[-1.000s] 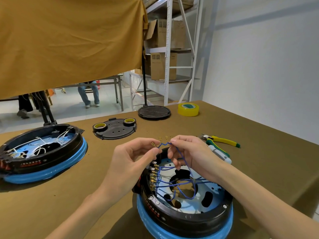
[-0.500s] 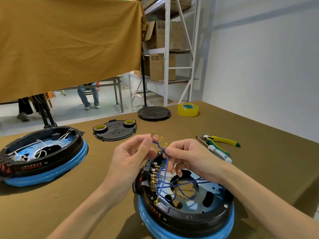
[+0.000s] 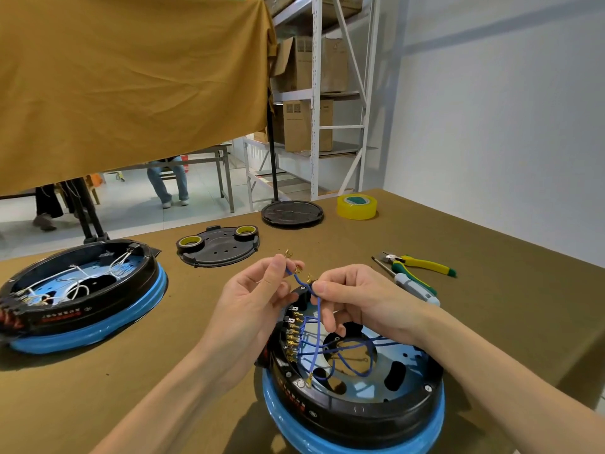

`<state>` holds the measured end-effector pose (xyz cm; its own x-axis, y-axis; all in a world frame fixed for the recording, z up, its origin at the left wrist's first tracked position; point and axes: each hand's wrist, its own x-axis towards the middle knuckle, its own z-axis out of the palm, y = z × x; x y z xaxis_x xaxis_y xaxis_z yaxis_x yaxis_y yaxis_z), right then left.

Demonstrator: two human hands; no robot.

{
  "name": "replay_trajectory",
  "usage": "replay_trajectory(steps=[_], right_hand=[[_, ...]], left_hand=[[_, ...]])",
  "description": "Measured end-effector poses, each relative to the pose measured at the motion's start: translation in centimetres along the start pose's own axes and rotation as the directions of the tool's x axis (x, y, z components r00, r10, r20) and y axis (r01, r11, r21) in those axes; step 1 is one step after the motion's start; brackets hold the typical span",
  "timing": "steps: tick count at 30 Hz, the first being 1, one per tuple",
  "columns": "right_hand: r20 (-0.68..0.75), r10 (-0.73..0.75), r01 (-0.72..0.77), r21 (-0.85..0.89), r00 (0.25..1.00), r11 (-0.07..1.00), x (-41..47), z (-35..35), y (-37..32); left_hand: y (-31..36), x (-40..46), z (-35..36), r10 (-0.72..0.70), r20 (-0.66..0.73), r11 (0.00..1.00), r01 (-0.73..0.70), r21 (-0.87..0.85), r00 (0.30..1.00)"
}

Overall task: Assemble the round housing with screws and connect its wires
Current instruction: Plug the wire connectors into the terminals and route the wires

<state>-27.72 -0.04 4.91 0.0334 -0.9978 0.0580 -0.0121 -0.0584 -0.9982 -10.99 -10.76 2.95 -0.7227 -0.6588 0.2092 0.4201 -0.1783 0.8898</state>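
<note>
The round housing (image 3: pixel 353 385) sits on the counter (image 3: pixel 491 322) right in front of the person, open side up, its blue wires (image 3: pixel 319 326) looping across the inside. The wiring step looks to be in hand, not the screws. The left hand (image 3: pixel 252 303) has its grip pinched on the free end of one blue wire, brass terminals (image 3: pixel 288 254) poking up above the fingertips. The right hand (image 3: pixel 357 299) pinches another strand just beside it, above the housing's far-left rim. Next, I'd guess, one loose terminal has to be singled out and pushed onto a spare tab in the terminal row (image 3: pixel 292 335) along the left rim, which wants a steady, well-aimed hold. The pliers (image 3: pixel 422 264) and screwdriver (image 3: pixel 415 286) lie off to the right
</note>
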Motion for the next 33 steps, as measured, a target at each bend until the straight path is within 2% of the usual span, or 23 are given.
replay_trajectory(steps=[6, 12, 20, 25, 29, 33], right_hand=[[-0.023, -0.020, 0.020, 0.010, 1.000, 1.000, 0.1, -0.1, 0.2], [-0.069, -0.058, 0.053, -0.066, 0.996, 0.996, 0.1, 0.1, 0.4], [-0.115, -0.102, 0.093, -0.086, 0.988, 0.992, 0.0, 0.1, 0.4], [-0.218, -0.119, 0.104, -0.080, 0.969, 0.991, 0.1, -0.1, 0.7], [-0.231, -0.106, 0.089, -0.085, 0.967, 0.992, 0.2, -0.1, 0.8], [-0.225, -0.087, 0.075, -0.058, 0.970, 0.995, 0.3, -0.2, 0.9]], left_hand=[[-0.1, 0.2, 0.1, -0.053, -0.011, 0.997, 0.053, -0.061, 0.999], [-0.4, 0.1, -0.1, -0.160, 0.032, 0.954, 0.163, -0.252, 0.987], [-0.2, -0.2, -0.1, -0.220, 0.048, 0.901, 0.222, -0.373, 0.974], [0.5, -0.4, 0.2, -0.181, 0.014, 0.957, 0.179, -0.230, 0.983], [0.5, -0.3, -0.2, -0.117, -0.012, 0.984, 0.115, -0.133, 0.993], [0.6, -0.2, -0.6, -0.027, -0.042, 0.994, 0.031, 0.108, 0.999]])
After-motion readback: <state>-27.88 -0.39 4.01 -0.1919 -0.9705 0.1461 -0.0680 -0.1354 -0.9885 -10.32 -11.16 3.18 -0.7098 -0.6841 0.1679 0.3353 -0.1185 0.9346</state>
